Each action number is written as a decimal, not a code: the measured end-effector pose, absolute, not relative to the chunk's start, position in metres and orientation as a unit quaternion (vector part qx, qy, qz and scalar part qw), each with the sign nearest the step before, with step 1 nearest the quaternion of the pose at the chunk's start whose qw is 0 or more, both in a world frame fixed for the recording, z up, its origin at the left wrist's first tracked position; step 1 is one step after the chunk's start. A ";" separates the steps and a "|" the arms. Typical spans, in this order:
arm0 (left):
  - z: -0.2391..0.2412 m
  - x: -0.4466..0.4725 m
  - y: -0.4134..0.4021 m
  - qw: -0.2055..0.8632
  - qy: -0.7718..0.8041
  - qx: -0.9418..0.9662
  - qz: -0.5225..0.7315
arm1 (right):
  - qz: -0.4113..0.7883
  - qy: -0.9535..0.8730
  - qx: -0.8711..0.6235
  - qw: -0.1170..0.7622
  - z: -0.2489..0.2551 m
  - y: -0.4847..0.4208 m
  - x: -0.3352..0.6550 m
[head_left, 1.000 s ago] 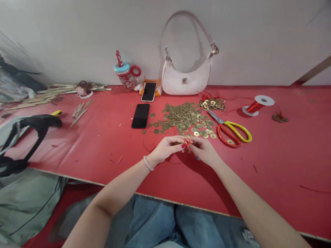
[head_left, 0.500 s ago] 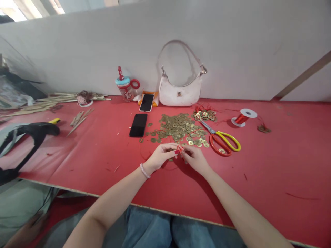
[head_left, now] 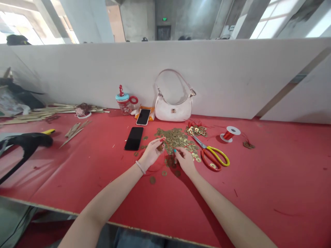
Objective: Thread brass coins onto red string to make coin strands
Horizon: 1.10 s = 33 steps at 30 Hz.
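Observation:
My left hand [head_left: 150, 154], with a pale bead bracelet [head_left: 140, 167] at the wrist, is raised over the near left side of a pile of brass coins [head_left: 178, 137]. Its fingers are closed on a coin [head_left: 160, 147]; red shows at the fingertips. To its right, my right hand [head_left: 184, 161] reaches down at the pile's near edge, fingers bent together by darker, shadowed coins [head_left: 170, 161]. What it pinches, if anything, is too small to make out. A thin red cord lies near the hands, and several loose coins [head_left: 152, 180] are scattered in front.
Scissors [head_left: 212, 153] with red and yellow handles lie right of the pile, near a spool of red cord [head_left: 230, 133]. Corded coins [head_left: 198, 130] sit behind. Two phones [head_left: 133, 138], a cup [head_left: 124, 104] and a white handbag [head_left: 173, 109] stand farther back. A black strap-like object [head_left: 31, 143] is at left.
My hands, together on a red cord before, have come apart; the left is now up and left, the right down by the coins. The view has tilted upward.

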<state>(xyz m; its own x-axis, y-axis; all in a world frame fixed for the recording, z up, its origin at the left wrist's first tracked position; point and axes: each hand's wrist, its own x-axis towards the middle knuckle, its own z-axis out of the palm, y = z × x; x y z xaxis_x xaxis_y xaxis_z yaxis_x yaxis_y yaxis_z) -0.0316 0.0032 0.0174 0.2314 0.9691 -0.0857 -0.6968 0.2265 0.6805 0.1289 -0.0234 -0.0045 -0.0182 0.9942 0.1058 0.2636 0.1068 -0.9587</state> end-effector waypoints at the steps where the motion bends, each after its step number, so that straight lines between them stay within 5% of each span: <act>1: 0.016 -0.034 0.010 0.730 0.256 0.248 0.583 | 0.389 -0.586 -0.544 0.458 -0.005 -0.019 0.129; 10: 0.001 -0.038 0.014 0.664 0.369 0.382 0.527 | 0.154 -0.694 -0.503 0.491 -0.004 -0.018 0.128; 24: 0.002 -0.032 0.002 0.538 0.414 0.578 0.454 | 0.461 -0.587 -0.462 0.479 0.001 -0.028 0.125; 33: 0.006 -0.029 0.000 0.533 0.426 0.564 0.465 | 0.505 -0.592 -0.430 0.458 0.001 -0.027 0.123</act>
